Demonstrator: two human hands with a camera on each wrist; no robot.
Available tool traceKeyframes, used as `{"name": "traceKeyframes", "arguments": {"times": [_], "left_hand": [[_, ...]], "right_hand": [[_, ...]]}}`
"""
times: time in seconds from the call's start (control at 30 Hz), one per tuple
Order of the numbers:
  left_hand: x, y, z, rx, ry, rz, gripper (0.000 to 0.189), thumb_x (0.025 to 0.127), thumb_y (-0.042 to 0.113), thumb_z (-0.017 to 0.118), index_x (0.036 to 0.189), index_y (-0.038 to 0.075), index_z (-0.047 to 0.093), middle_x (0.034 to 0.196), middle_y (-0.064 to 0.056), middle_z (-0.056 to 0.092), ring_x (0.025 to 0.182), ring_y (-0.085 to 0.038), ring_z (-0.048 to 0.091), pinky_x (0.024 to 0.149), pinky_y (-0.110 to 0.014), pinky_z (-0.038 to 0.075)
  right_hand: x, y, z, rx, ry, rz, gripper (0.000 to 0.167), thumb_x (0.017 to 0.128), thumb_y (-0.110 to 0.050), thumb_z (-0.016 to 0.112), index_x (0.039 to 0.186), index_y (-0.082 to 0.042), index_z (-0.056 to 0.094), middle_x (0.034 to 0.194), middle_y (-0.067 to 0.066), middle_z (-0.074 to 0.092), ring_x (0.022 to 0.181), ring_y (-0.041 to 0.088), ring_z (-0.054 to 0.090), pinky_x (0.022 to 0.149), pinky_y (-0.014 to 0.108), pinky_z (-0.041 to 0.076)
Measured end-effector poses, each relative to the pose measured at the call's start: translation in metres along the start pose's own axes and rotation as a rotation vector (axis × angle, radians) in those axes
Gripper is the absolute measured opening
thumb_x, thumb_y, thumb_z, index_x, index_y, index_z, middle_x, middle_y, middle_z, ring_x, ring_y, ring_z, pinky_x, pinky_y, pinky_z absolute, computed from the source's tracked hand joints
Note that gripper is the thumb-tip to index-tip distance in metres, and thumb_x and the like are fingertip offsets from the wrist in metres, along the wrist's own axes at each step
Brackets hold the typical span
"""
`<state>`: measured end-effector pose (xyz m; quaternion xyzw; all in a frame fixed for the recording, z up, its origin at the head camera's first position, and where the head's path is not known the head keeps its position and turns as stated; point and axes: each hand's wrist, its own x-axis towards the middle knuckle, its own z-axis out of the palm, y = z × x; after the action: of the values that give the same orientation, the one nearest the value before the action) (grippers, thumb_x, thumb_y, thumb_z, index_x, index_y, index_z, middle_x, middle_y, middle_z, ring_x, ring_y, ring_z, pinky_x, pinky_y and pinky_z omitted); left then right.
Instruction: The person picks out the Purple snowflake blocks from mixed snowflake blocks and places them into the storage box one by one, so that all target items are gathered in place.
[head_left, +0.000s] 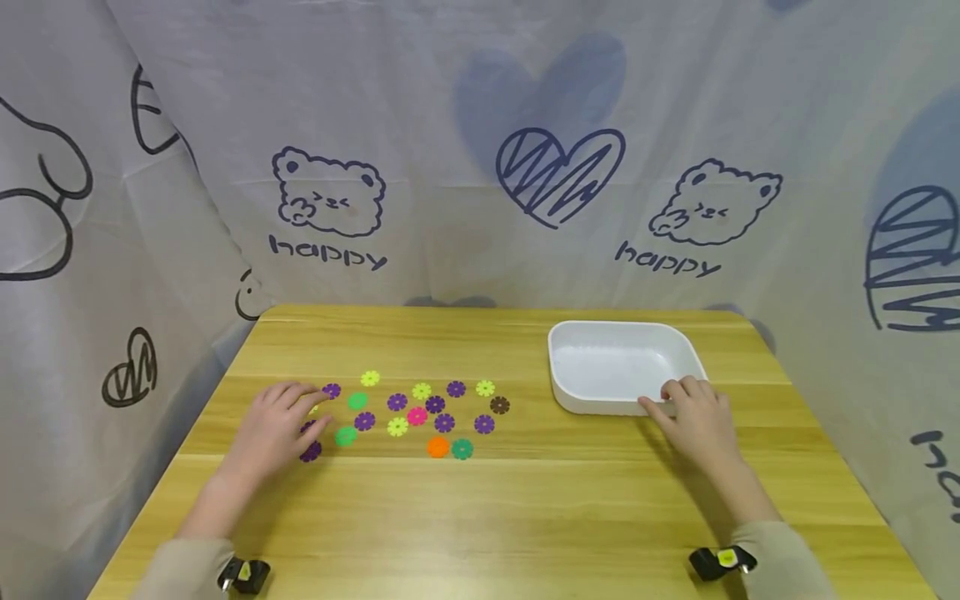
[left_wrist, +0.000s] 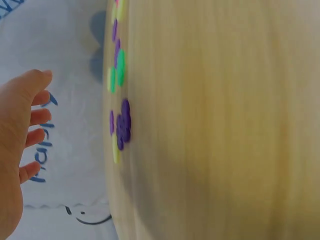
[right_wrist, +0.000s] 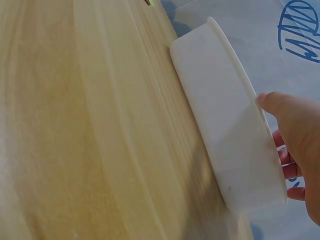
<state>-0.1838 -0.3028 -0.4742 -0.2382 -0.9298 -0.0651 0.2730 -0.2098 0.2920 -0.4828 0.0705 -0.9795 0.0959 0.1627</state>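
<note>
Several flat notched plastic discs (head_left: 397, 402), snowflake-style building pieces in purple, yellow, green, pink, orange, teal and brown, lie spread over the table's left and middle. My left hand (head_left: 279, 423) hovers at the left end of them, fingers loosely bent and holding nothing. It partly hides a few purple and yellow discs; the left wrist view shows the hand (left_wrist: 17, 117) raised above the tabletop. On the right, a white plastic tub (head_left: 600, 406) sits on the table. My right hand (head_left: 697, 417) holds its near rim, thumb at the edge and fingers reaching over it.
The wooden table (head_left: 480, 525) stretches in front of me, its far edge against a printed cloth curtain (head_left: 450, 208). More curtain hangs along the left and right sides. A black wrist camera (head_left: 246, 575) is strapped near the left sleeve, another (head_left: 720, 562) near the right.
</note>
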Motion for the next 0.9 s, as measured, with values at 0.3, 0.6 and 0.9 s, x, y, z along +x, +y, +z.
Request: {"name": "traceKeyframes", "arguments": {"times": [0.3, 0.6, 0.9], "left_hand": [[0.014, -0.024, 0.014, 0.036, -0.082, -0.033, 0.038, 0.078, 0.025, 0.079, 0.109, 0.005, 0.069, 0.108, -0.015, 0.068, 0.104, -0.035, 0.059, 0.092, -0.057, 0.047], [0.027, -0.033, 0.023, 0.038, -0.27, -0.118, 0.041, 0.087, 0.034, 0.071, 0.116, 0.006, 0.066, 0.115, -0.016, 0.066, 0.111, -0.036, 0.056, 0.096, -0.059, 0.044], [0.033, -0.045, 0.03, 0.076, -0.432, -0.164, 0.051, 0.088, 0.046, 0.067, 0.12, 0.006, 0.065, 0.118, -0.017, 0.058, 0.116, -0.038, 0.048, 0.098, -0.06, 0.039]], "right_hand": [[-0.002, 0.001, -0.001, -0.002, 0.001, 0.011, 0.043, 0.093, -0.05, 0.059, 0.092, -0.007, 0.061, 0.094, 0.013, 0.059, 0.096, 0.038, 0.053, 0.079, 0.054, 0.039], [-0.002, 0.002, -0.001, -0.007, 0.002, 0.016, 0.043, 0.093, -0.05, 0.059, 0.092, -0.007, 0.061, 0.093, 0.013, 0.059, 0.094, 0.037, 0.053, 0.08, 0.055, 0.04], [-0.001, 0.0, 0.001, 0.003, -0.007, 0.017, 0.044, 0.094, -0.051, 0.056, 0.094, -0.007, 0.061, 0.095, 0.013, 0.059, 0.097, 0.037, 0.053, 0.082, 0.056, 0.04]]}}
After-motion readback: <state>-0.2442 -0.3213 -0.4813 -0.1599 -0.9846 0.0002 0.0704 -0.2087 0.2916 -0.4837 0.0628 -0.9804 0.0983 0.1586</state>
